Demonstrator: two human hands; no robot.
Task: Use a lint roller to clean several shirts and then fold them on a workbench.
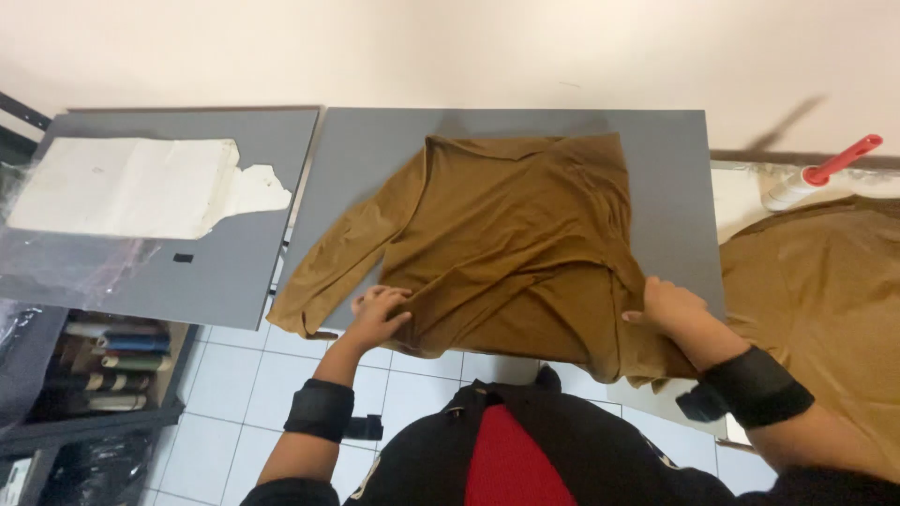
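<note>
A brown long-sleeved shirt (511, 225) lies spread on a grey board (675, 187) in the middle of the view, one sleeve stretched toward the lower left. My left hand (380, 314) pinches the near hem of the shirt at its left side. My right hand (670, 309) grips the cloth at the near right corner, where the fabric hangs over the board's edge. Both wrists wear black bands.
A second grey board (225, 272) at the left carries a torn white paper sheet (131, 187) and clear plastic. More brown cloth (825, 290) is piled at the right, behind it a lint roller with a red handle (825, 173). A shelf with rolled fabrics (112, 365) stands lower left.
</note>
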